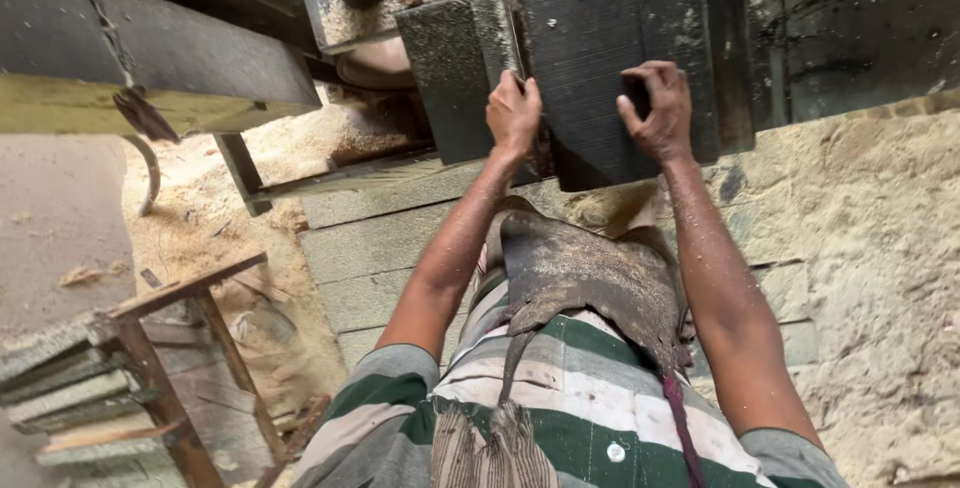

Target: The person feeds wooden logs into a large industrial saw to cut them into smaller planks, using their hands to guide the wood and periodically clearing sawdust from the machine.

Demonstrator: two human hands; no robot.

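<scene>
Two hands, the left hand (514, 113) and the right hand (657, 108), press flat on a dark board (590, 68) lying on the saw bench (400, 238), fingers curled over its near edge; it looks stiff, heavy and rough, best held by both sides.

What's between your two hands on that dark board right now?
Only bare board: in the head view the left hand grips the left edge of the dark board and the right hand presses its face; nothing lies between them.
</scene>
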